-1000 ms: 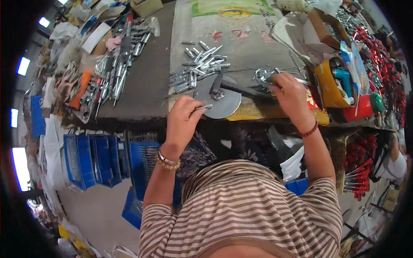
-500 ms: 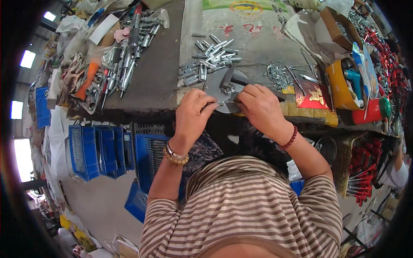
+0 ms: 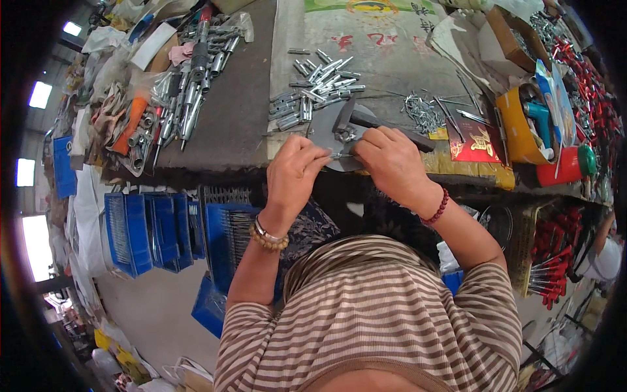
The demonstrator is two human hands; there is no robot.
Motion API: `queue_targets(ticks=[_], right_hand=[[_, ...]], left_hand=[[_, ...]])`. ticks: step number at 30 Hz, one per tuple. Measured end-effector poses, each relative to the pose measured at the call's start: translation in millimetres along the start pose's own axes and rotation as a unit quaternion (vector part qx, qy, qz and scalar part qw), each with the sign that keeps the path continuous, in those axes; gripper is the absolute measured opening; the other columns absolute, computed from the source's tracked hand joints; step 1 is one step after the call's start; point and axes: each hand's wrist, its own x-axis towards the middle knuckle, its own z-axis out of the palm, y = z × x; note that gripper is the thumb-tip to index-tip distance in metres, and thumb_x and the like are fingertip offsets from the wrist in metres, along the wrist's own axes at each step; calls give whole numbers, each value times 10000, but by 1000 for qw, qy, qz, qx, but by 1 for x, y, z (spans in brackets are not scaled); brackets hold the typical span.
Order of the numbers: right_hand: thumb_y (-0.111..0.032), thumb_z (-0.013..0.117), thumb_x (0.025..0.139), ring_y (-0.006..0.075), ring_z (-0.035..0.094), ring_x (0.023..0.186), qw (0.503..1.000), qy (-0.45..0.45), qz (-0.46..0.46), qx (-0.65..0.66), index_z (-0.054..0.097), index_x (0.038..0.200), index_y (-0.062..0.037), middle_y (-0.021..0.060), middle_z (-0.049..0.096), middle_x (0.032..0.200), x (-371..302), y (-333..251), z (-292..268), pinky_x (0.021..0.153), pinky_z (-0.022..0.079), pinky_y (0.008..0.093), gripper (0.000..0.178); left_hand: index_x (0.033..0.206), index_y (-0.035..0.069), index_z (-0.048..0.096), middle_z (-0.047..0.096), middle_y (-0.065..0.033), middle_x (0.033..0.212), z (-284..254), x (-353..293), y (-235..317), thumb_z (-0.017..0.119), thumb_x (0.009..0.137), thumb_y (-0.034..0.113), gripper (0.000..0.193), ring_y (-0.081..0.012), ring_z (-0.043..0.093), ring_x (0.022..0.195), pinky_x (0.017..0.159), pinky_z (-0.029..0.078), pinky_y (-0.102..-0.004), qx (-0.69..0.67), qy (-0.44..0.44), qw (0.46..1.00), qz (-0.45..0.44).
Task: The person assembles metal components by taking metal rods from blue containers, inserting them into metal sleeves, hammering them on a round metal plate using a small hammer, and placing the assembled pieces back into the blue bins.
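Note:
My left hand [image 3: 292, 175] is closed in a pinch on one end of a small silver metal piece [image 3: 339, 156], low over the front rim of a round grey metal plate [image 3: 320, 127]. The fingers of my right hand [image 3: 394, 162] are pinched together at the piece's other end; their tips hide part of it. Just beyond my fingers a hammer [image 3: 344, 116] lies across the plate, its handle running right behind my right hand. A pile of silver metal tubes [image 3: 326, 81] lies past the plate. Small pins [image 3: 423, 112] are heaped to the right.
On the left lie tools and sockets [image 3: 196, 85] and an orange-handled tool [image 3: 134, 121]. A red packet [image 3: 471, 145], a yellow container [image 3: 519, 127] and a red jar with a green lid [image 3: 565, 166] stand right. Blue bins [image 3: 130, 232] and red-handled screwdrivers [image 3: 552, 255] are below the bench.
My right hand has shifted slightly left, closer to my left fingertips, so less of the small metal piece shows between them. My left hand stays nearly in place.

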Motion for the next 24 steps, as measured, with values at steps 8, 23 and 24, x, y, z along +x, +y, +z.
queue_targets(ticks=[8, 23, 24], right_hand=[[-87, 678, 752, 274, 610, 942, 1000, 16, -9, 2, 666, 888, -105, 64, 591, 945, -4, -3, 6, 807, 493, 411, 138], [-79, 739, 823, 356, 657, 882, 939, 135, 273, -160, 677, 916, -48, 121, 646, 905, -72, 78, -70, 734, 534, 451, 116], [-79, 739, 823, 356, 657, 882, 939, 136, 273, -159, 677, 916, -48, 121, 646, 905, -71, 78, -70, 734, 534, 451, 116]], left_hand=[[991, 76, 771, 620, -77, 929, 7, -4, -3, 808, 825, 59, 171, -255, 642, 842, 740, 522, -354, 3, 35, 998, 59], [999, 39, 744, 607, -99, 932, 9, -3, -4, 794, 835, -15, 180, -243, 630, 798, 704, 520, -338, -9, 35, 997, 64], [999, 39, 744, 607, -99, 932, 9, -3, -5, 794, 835, -15, 180, -243, 630, 798, 704, 520, -338, -9, 35, 997, 64]])
